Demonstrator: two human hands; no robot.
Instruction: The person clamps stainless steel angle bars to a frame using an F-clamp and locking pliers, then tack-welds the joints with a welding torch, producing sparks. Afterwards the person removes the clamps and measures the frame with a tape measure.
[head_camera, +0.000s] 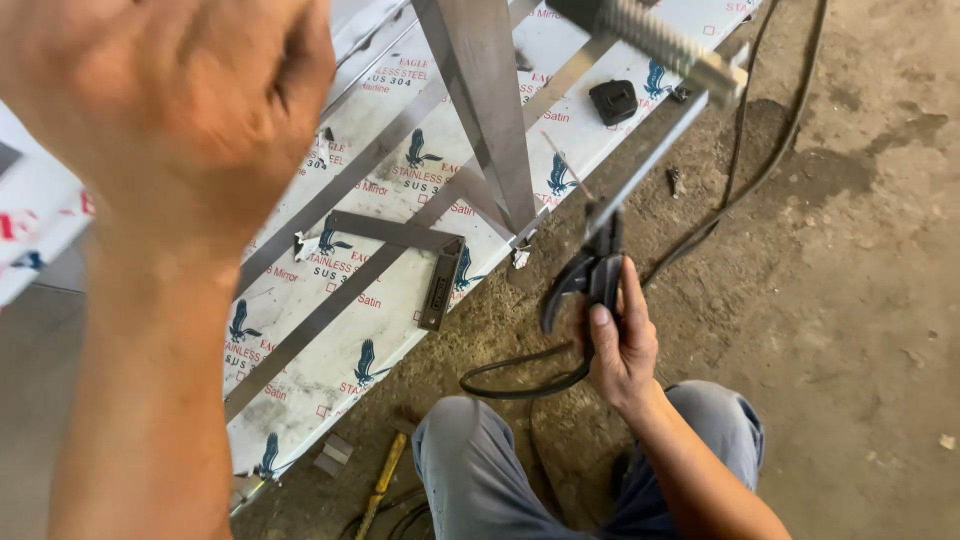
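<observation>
Head view: the right hand (622, 350) has its grip closed around a black welding electrode holder (585, 280). The holder's long axis runs up toward 12 o'clock, its thin rod (565, 165) slanting to 11 o'clock and ending near the joint of the steel frame (485, 110). A black cable (520, 380) trails off toward 8 o'clock. The left hand (180, 100) is raised close to the lens, blurred and curled; whether its grip holds anything cannot be told. Film-wrapped steel sheet (400, 180) lies on the floor beneath.
</observation>
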